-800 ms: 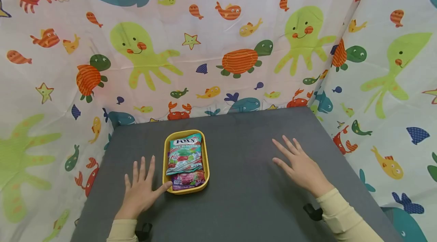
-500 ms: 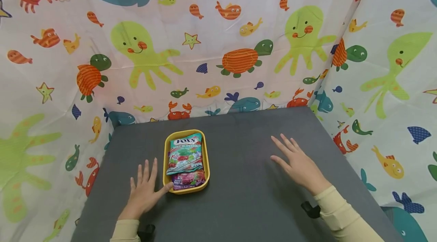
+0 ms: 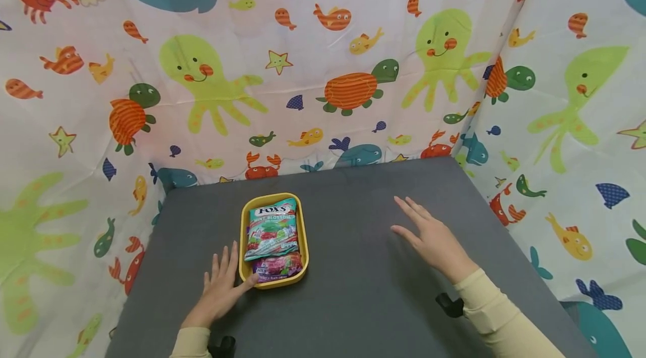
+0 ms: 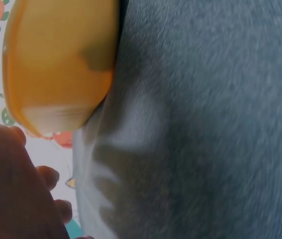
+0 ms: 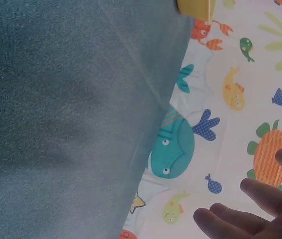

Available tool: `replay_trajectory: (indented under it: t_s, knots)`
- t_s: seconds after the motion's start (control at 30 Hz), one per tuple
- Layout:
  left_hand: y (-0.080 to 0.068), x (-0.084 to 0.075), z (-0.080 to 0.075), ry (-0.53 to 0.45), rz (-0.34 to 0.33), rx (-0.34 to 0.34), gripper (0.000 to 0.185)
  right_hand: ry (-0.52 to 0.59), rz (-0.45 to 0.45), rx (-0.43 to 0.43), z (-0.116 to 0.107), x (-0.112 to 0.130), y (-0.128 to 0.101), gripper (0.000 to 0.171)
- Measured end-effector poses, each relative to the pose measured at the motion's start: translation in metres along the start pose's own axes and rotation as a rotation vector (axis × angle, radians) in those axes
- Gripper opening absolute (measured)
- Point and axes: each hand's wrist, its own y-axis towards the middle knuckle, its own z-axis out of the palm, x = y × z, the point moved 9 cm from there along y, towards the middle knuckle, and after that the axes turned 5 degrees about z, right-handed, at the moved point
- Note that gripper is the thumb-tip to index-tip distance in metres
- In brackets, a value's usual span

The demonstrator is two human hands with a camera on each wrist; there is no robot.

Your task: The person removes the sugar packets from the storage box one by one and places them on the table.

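Head view: left hand [image 3: 219, 293], empty, fingers spread, thumb by the tray [image 3: 280, 284] of bags [image 3: 272, 229] on the surface [image 3: 353, 302]; right hand [image 3: 438, 247], well apart, extends forward, also empty. Left wrist: tray near the fingers. Right wrist: fingers extend, parted.

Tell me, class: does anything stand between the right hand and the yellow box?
Nothing visible does: only the grey tabletop lies between the right hand and the yellow box. The left hand is at the box's left side, off that path.
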Motion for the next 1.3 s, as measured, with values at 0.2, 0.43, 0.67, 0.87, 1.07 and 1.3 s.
replay_trajectory:
  t_s: [0.2, 0.43, 0.67, 0.87, 1.07, 1.3]
  knots:
    - [0.003, 0.003, 0.006, -0.071, -0.006, 0.007, 0.107, 0.014, -0.015, -0.007, 0.002, 0.009, 0.006, 0.076]
    - [0.004, 0.004, 0.008, -0.147, 0.021, -0.027, 0.109, 0.031, -0.035, -0.003, 0.006, 0.019, 0.013, 0.077]
    - [0.004, -0.001, 0.009, -0.187, 0.030, -0.078, 0.109, 0.046, -0.056, -0.016, 0.007, 0.029, 0.015, 0.072]
    - [0.003, -0.003, 0.009, -0.197, 0.019, -0.101, 0.110, 0.068, -0.069, -0.008, 0.011, 0.039, 0.020, 0.068]
    - [0.004, -0.003, 0.010, -0.194, 0.021, -0.105, 0.111, 0.106, -0.096, -0.027, 0.012, 0.049, 0.025, 0.065]
    - [0.006, -0.001, 0.012, -0.198, 0.014, -0.102, 0.112, 0.137, -0.125, -0.049, 0.015, 0.059, 0.029, 0.069]
